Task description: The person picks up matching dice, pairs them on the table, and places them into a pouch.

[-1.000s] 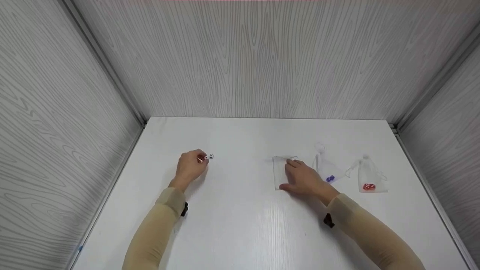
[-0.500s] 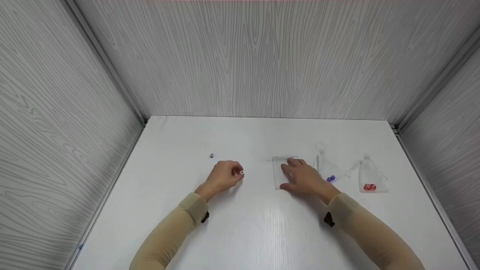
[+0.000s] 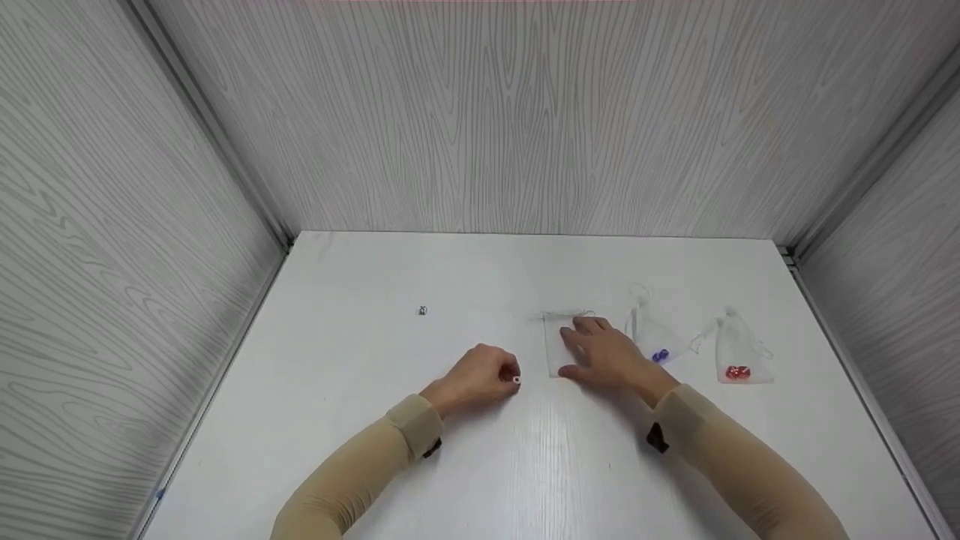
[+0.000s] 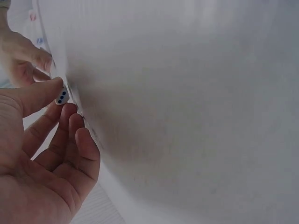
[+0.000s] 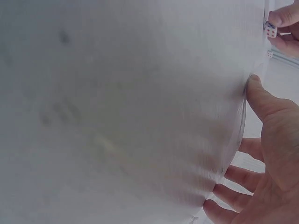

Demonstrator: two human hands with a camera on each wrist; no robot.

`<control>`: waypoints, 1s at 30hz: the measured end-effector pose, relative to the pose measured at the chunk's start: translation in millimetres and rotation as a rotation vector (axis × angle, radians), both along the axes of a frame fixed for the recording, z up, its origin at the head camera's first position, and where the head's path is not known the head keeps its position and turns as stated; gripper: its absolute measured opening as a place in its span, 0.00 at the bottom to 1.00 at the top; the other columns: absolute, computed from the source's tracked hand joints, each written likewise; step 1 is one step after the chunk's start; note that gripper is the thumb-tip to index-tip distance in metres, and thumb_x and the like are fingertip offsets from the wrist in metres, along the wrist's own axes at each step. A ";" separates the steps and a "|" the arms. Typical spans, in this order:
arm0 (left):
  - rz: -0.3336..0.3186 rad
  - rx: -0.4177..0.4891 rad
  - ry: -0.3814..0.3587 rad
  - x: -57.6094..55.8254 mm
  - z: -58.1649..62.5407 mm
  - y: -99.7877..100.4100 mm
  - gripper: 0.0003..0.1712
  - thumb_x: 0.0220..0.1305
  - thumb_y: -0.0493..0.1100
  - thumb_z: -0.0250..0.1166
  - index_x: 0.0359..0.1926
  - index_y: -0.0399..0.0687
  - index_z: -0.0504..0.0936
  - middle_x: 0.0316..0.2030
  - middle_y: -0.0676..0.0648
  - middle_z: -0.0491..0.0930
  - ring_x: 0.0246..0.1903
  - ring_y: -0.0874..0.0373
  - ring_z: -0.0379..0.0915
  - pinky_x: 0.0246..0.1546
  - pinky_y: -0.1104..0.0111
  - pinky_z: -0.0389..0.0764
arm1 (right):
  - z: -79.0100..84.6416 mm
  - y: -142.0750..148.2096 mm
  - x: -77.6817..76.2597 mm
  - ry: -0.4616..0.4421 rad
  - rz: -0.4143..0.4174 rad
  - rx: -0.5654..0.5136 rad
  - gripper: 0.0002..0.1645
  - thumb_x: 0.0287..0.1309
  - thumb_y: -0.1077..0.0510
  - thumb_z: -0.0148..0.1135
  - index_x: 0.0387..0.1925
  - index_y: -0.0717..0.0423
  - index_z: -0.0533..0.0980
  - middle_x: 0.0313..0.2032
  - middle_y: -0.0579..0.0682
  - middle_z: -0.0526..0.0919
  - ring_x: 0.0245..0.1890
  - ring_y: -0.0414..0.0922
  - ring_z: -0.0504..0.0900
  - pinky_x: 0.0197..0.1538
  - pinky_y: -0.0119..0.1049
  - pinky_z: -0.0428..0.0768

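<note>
Between thumb and index finger, my left hand (image 3: 478, 376) pinches a small white die (image 4: 62, 97); dark blue pips show on one face in the left wrist view. It is held just left of a flat, sheer drawstring bag (image 3: 553, 354). My right hand (image 3: 611, 355) lies over that bag with fingers spread, fingertips and thumb resting on it and covering its right part. The bag's mouth and drawstring are at its far edge. Another white die (image 3: 422, 310) sits by itself farther back on the left.
Right of my right hand lie two more sheer drawstring bags, one with blue dice (image 3: 660, 355) in it and one with red dice (image 3: 738, 372). The white table (image 3: 480, 480) is closed in by grey wood-grain panels (image 3: 480, 120) at the back and sides.
My left hand has picked up one of two white dice and carried it right and toward me, close to the bag. The right hand stays on the bag, its fingers slightly more spread.
</note>
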State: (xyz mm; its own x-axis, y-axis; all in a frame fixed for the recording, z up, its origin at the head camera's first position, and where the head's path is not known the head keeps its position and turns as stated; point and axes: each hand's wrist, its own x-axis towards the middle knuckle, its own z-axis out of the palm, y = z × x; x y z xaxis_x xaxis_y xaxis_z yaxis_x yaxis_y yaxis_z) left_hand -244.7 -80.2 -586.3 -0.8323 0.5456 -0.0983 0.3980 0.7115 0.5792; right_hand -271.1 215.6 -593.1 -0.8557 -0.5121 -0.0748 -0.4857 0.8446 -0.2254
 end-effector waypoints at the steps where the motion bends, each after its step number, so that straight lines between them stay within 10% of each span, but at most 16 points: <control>1: -0.007 -0.010 0.001 0.6 -0.1 0.8 0.10 0.74 0.45 0.73 0.50 0.48 0.95 0.43 0.50 0.93 0.39 0.61 0.80 0.49 0.64 0.85 | -0.3 0.1 0.0 0.005 0.004 0.002 0.50 0.74 0.34 0.71 0.84 0.56 0.69 0.83 0.69 0.68 0.82 0.71 0.68 0.81 0.68 0.73; 18: -0.034 0.016 -0.006 5.5 3.2 -2.9 0.16 0.73 0.49 0.73 0.53 0.46 0.94 0.45 0.49 0.92 0.41 0.60 0.80 0.49 0.64 0.85 | 1.0 -0.7 2.8 0.026 0.007 -0.004 0.48 0.74 0.35 0.71 0.82 0.57 0.71 0.81 0.70 0.70 0.81 0.71 0.69 0.79 0.68 0.75; 30: 0.205 0.035 0.109 -34.3 16.8 -63.6 0.24 0.76 0.46 0.75 0.68 0.43 0.87 0.63 0.40 0.88 0.66 0.40 0.83 0.71 0.45 0.82 | 4.9 -1.5 3.3 0.002 0.001 0.004 0.50 0.74 0.35 0.71 0.84 0.57 0.69 0.83 0.69 0.68 0.82 0.71 0.68 0.80 0.68 0.74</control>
State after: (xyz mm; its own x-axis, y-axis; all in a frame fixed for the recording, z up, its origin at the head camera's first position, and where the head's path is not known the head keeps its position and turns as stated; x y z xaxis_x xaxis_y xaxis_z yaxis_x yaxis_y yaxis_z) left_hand -279.0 -143.9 -569.5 -0.9307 0.3655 0.0144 0.3088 0.7639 0.5666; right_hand -267.8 214.1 -588.2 -0.8552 -0.5128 -0.0752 -0.4872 0.8450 -0.2207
